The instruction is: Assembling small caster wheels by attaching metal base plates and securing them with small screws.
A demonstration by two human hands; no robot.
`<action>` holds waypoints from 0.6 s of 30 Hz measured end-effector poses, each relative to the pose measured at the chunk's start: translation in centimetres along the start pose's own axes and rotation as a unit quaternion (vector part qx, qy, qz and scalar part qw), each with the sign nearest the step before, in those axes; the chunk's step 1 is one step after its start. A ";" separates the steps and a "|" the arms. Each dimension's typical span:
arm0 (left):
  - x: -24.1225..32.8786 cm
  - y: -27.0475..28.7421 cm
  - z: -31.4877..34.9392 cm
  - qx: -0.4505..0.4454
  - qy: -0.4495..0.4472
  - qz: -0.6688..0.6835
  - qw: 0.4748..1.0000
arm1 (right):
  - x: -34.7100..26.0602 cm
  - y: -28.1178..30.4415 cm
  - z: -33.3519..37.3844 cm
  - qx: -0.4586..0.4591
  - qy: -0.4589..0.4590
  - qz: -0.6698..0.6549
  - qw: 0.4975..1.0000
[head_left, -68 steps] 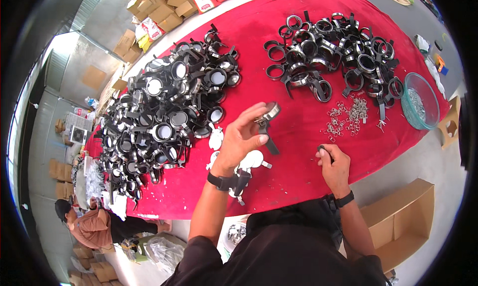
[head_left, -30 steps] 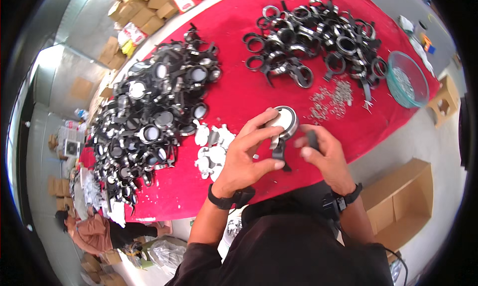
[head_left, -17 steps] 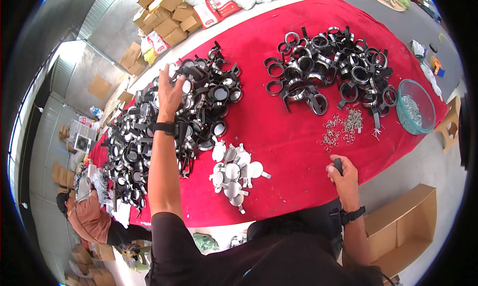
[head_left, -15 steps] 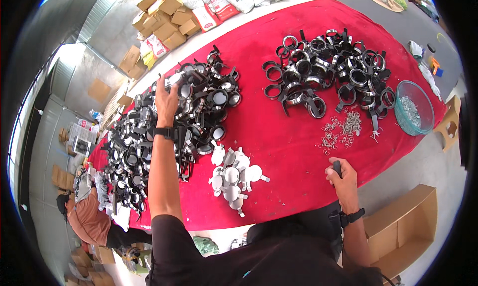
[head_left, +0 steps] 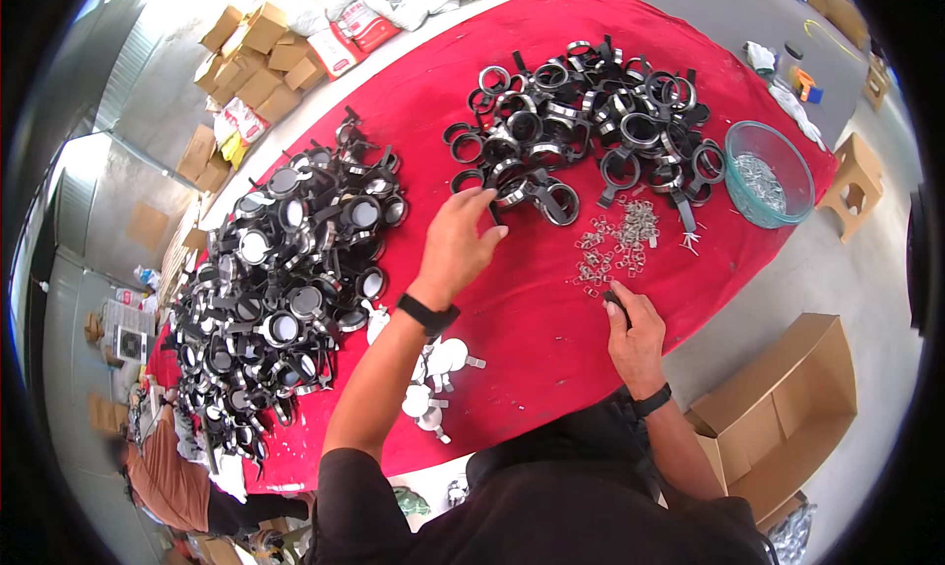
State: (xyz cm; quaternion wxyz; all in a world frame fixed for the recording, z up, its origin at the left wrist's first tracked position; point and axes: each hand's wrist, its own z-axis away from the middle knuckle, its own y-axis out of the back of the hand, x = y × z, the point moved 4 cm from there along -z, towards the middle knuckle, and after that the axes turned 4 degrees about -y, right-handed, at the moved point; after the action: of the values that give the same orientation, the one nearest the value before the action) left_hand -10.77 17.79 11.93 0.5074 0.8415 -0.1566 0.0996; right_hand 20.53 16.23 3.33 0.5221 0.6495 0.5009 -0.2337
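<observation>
My left hand (head_left: 461, 245) is over the red cloth with its fingers apart, holding nothing I can see. Its fingertips reach the near left edge of a pile of black rings with silver rims and stubby handles (head_left: 558, 205). My right hand (head_left: 638, 341) curls around a small dark object (head_left: 616, 307), mostly hidden by the fingers. Just beyond that hand lies a heap of small bent metal clips (head_left: 635, 225). Round pale discs with tabs (head_left: 450, 355) sit near the table's front edge, partly covered by my left forearm.
A large pile of black rings with discs in them (head_left: 285, 326) covers the table's left. At right stand a clear bowl of metal pins (head_left: 778, 216), a tan stool (head_left: 850, 186) and an open cardboard box (head_left: 714, 412). Another person (head_left: 169, 467) is at far left.
My left hand has moved right, from the left pile to the edge of the ring pile. The whole view has shifted, and my right hand still grips the dark object.
</observation>
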 end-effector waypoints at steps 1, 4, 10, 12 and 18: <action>1.3 -1.2 -0.7 0.004 -0.040 -0.018 0.999 | 0.4 0.1 0.2 0.024 -0.014 -0.023 0.999; 1.7 -4.0 -2.8 -0.008 -0.057 -0.055 0.997 | 0.5 0.4 0.3 0.060 -0.025 -0.039 0.997; -1.0 -5.4 -4.1 -0.060 0.041 -0.097 0.993 | 0.5 0.5 0.2 0.056 -0.041 -0.026 0.997; -0.3 -4.3 -3.3 -0.009 0.080 -0.030 0.996 | 0.4 0.6 0.3 0.068 -0.019 -0.040 0.997; 1.6 -0.2 2.9 0.038 0.156 0.102 0.982 | 1.2 1.2 -1.0 0.070 -0.026 0.022 0.997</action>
State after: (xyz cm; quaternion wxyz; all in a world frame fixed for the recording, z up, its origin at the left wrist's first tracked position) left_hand -9.15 15.02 10.89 0.4807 0.8135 -0.1567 0.2872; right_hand 21.87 17.70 3.18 0.4932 0.6889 0.4551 -0.2740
